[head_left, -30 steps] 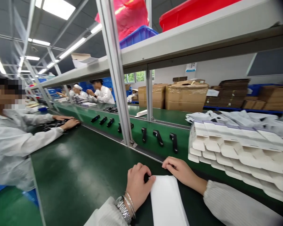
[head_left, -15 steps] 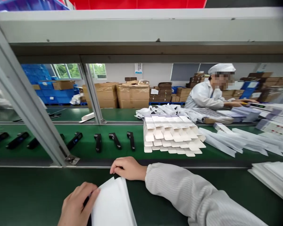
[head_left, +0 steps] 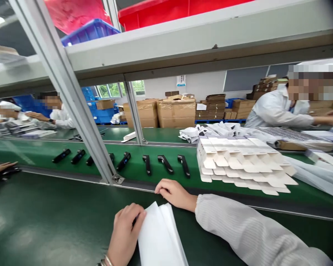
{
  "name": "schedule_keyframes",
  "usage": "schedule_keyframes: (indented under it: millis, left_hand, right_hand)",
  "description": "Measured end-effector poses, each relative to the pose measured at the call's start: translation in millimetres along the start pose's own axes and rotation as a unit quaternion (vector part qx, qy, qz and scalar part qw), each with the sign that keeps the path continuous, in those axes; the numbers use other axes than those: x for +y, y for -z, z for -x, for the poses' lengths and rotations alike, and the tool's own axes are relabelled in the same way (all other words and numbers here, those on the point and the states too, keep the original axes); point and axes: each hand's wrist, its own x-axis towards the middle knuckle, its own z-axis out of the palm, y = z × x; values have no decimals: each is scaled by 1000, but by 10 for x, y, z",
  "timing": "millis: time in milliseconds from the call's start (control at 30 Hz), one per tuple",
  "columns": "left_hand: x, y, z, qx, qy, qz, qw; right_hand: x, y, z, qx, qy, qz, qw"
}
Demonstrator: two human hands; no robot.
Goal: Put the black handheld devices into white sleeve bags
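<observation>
Head view looks down on a dark green bench (head_left: 50, 225), where the left hand (head_left: 124, 236) is curled against the left edge of a white flat pack (head_left: 159, 240), fingers bent over something dark at that edge; what the dark thing is cannot be told. The pack lies on the bench near its front edge, between the two hands, its far end fanned into thin layers. The right hand (head_left: 174, 193) rests loosely curled, knuckles up, at the bench's far edge, just beyond the pack's far end; whether it grips anything cannot be told. Its sleeve (head_left: 246, 236) is pale and ribbed. Beyond the far edge runs a brighter green belt (head_left: 39, 162) carrying a row of black handles (head_left: 165, 164), spaced apart, and to their right a stack of white folded cartons (head_left: 238, 162) with their flaps fanned toward the bench. A slanted metal post (head_left: 72, 96) stands at the bench's far edge and holds a grey shelf (head_left: 183, 40) with a red bin (head_left: 166, 11) and a blue bin (head_left: 88, 31) on it. Another person's hand (head_left: 0, 168) lies at the bench's left edge. Across the belt, people in white coats (head_left: 277, 111) work, with brown boxes (head_left: 161, 112) behind them. A small notice (head_left: 181, 80) hangs on the back wall; its writing is too small to read.
</observation>
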Motion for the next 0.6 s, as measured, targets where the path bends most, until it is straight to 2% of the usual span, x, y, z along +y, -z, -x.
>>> schedule_keyframes:
  millis: [100,200,367,433,500,567,600]
  left_hand:
    - [21,20,36,16,-10,-12,1000]
    - [43,39,60,15,-26,-6,1000]
    - [92,72,88,20,-19,3,1000]
    - [106,88,99,31,-21,-4,999]
    - [107,106,107,48,-23,-22,998]
    - [94,121,111,68,-19,-43,997]
    - [85,127,111,76,-17,-49,996]
  right_hand:
    - [58,101,-140,56,-42,38,997]
    - [242,204,-319,107,-116,61,986]
    - [539,231,-443,119,-222,-4,968]
    - [504,202,-435,110,-238,-64,963]
    - [353,157,-422,98,-231,-127,960]
    - [132,94,-408,84,-193,-244,947]
    - [18,54,-399,77,-168,-319,930]
